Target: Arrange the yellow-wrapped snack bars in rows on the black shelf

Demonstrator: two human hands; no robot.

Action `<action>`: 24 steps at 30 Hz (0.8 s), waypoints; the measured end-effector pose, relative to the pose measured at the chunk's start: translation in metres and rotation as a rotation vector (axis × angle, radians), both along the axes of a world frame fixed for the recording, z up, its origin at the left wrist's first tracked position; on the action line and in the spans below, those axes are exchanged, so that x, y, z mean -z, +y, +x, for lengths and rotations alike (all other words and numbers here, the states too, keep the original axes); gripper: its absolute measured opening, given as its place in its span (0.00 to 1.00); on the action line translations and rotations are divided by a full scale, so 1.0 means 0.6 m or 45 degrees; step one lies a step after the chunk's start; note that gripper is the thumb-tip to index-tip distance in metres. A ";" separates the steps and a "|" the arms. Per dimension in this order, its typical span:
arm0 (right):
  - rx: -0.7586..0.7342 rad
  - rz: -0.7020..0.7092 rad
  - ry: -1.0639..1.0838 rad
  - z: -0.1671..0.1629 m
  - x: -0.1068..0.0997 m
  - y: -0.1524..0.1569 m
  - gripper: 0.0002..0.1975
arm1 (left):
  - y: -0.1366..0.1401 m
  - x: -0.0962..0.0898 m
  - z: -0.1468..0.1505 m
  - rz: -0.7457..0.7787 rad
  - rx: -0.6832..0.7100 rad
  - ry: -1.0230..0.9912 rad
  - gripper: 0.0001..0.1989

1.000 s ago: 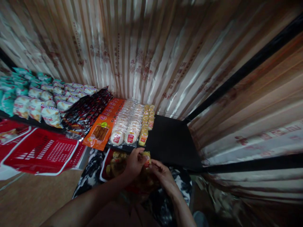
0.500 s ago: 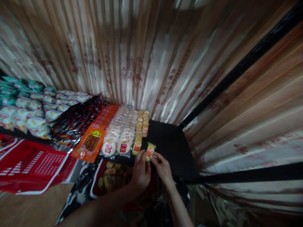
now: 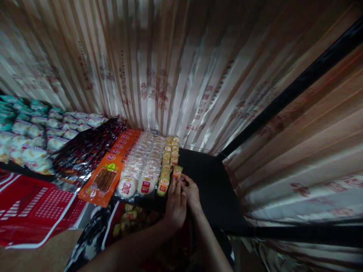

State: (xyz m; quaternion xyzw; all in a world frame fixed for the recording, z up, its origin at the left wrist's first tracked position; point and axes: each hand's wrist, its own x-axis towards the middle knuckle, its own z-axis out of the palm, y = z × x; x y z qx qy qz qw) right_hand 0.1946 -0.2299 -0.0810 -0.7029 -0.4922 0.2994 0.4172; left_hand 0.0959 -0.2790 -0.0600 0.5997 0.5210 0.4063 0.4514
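A small yellow snack packet (image 3: 177,172) with a red label lies at the near end of the right-hand row of like packets on the black shelf. My left hand (image 3: 176,204) has its fingers closed at the packet's near end. From the right side, my right hand (image 3: 191,192) pinches the same packet; its lower part is hidden by my fingers. Just left runs another row of yellow packets (image 3: 163,183). Beyond that stand rows of clear-wrapped round white crackers (image 3: 127,186).
On the black shelf (image 3: 210,185), an orange snack bag (image 3: 103,179), dark shiny packets (image 3: 85,147) and white snack bags (image 3: 36,158) lie further left. Below is a red basket (image 3: 109,223) holding more yellow packets. A red basket (image 3: 36,207) hangs lower left. Pleated curtains (image 3: 159,75) and a black pole (image 3: 283,94) enclose the shelf.
Both hands have carried the yellow packet forward and slightly left, from in front of the row to its near end. The view has shifted slightly.
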 end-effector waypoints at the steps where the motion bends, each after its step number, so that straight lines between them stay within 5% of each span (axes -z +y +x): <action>1: -0.008 -0.011 -0.009 -0.001 0.001 0.008 0.22 | 0.004 -0.001 0.003 -0.025 -0.006 -0.011 0.26; 17: -0.035 -0.164 -0.179 -0.022 -0.028 0.030 0.22 | 0.037 0.030 0.024 -0.098 -0.080 -0.101 0.28; 24: -0.068 -0.178 -0.193 -0.017 -0.012 0.032 0.26 | 0.042 0.002 0.017 -0.146 -0.067 -0.033 0.27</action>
